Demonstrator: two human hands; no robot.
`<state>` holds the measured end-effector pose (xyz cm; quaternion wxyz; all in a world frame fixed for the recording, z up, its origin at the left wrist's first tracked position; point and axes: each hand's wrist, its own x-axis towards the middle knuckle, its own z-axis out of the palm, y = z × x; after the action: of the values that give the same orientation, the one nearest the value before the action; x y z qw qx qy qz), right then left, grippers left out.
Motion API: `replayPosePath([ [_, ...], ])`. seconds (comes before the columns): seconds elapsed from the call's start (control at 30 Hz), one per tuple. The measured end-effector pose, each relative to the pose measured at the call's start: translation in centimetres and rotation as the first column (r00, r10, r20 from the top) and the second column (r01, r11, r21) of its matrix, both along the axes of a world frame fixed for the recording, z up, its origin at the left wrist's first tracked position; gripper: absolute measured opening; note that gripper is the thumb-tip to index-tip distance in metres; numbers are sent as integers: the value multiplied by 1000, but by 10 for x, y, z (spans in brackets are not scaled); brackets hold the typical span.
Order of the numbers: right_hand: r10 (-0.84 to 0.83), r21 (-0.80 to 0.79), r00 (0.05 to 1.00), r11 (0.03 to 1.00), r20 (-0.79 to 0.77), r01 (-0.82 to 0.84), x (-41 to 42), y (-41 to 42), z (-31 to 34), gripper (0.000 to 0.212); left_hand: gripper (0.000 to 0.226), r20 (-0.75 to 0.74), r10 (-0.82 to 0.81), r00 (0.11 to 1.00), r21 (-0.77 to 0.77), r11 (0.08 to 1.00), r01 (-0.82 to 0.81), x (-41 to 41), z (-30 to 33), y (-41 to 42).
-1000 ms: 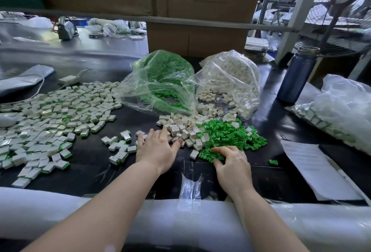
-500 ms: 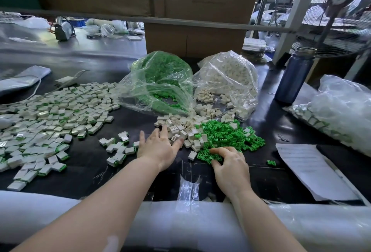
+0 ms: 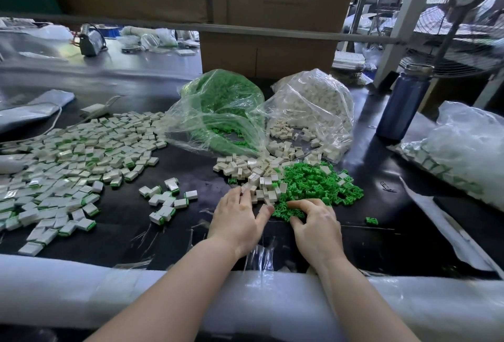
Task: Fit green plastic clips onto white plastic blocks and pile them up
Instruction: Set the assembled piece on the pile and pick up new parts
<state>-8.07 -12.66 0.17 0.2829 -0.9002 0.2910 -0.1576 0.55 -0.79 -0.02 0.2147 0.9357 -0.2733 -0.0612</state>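
Observation:
A loose heap of white plastic blocks (image 3: pixel 253 171) lies mid-table, with a heap of green plastic clips (image 3: pixel 316 183) touching its right side. My left hand (image 3: pixel 237 219) lies flat with straight fingers, the fingertips touching the near edge of the white heap. My right hand (image 3: pixel 316 228) is at the near edge of the green heap, index finger and thumb curled and pinching among the clips. A wide spread of fitted blocks (image 3: pixel 76 156) covers the left, and a small group of fitted blocks (image 3: pixel 166 200) lies left of my left hand.
Behind the heaps are an open bag of green clips (image 3: pixel 221 107) and an open bag of white blocks (image 3: pixel 313 107). A blue bottle (image 3: pixel 403 107) and a bag of fitted blocks (image 3: pixel 463 150) stand on the right. One stray clip (image 3: pixel 371 221) lies alone. White foam padding (image 3: pixel 136 287) lines the near edge.
My left hand has slid right and forward onto the white blocks. My right hand has stayed at the near edge of the green clips, its fingers curling in.

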Motion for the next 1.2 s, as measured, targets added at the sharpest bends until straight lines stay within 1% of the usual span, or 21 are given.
replayPosePath([
  [0.07,3,0,1000,1000,-2,-3,0,0,1,28,70,26,-10,1000,-21,1000,10,-5,-2,1],
  [0.13,5,1,1000,1000,-3,-5,0,0,1,28,65,51,-9,999,-77,997,13,-8,-2,2],
  [0.23,10,7,1000,1000,-2,-10,0,1,1,28,54,64,63,996,-199,979,-49,-7,0,5],
  [0.3,12,10,1000,1000,-2,-12,-1,1,1,28,53,38,108,993,-219,971,-97,-3,2,6],
  [0.37,10,11,1000,1000,-1,-10,-1,0,1,28,57,-18,120,993,-177,977,-121,1,4,7],
  [0.5,8,15,1000,1000,-4,-8,1,0,1,29,62,-84,93,992,-76,992,-99,9,7,5],
  [0.63,-2,12,1000,1000,-1,2,1,1,1,32,62,-120,71,990,-68,995,-79,13,10,-1],
  [0.83,-8,22,1000,1000,20,8,1,0,0,34,59,-66,43,997,-13,999,-44,23,12,-9],
  [1.07,-13,15,1000,1000,3,13,3,0,-2,35,58,-57,-12,998,66,998,16,36,13,-18],
  [1.2,-5,7,1000,1000,-19,6,2,0,-2,36,57,-66,-7,998,88,996,13,41,14,-24],
])
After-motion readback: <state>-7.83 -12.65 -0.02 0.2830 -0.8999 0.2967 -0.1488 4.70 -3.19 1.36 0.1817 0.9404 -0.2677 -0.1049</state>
